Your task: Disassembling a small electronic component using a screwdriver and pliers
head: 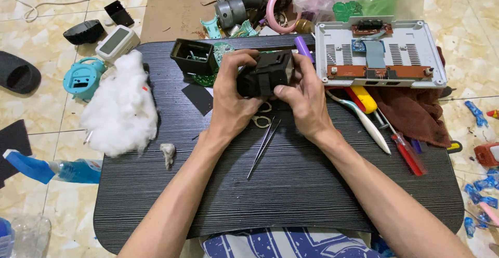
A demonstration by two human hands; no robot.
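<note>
Both hands are closed around a small black boxy device (266, 73), held just above the far middle of the dark ridged table (291, 195): the left hand (232, 99) wraps its near left side with the fingers curled over the top, and the right hand (304, 94) grips the right side, thumb pressed against the front face. Directly under the hands lie a pair of small scissors (261, 118) and thin metal tweezers (264, 146), pointing toward the person. Just beyond the left hand sits an open black plastic housing (193, 56) with a green circuit board (221, 53) beside it. A purple cylinder (303, 47) lies just behind the right hand. To the right, an opened grey device casing (410, 55) with brown boards rests partly on a brown cloth (416, 113), with a white toothbrush (366, 125) and a red-handled screwdriver (408, 154) near it. On the table's left edge is a mound of white stuffing (122, 107), with a small grey tuft (167, 153) beside it. A teal clock body (83, 78) lies on the tiled floor (31, 143).
</note>
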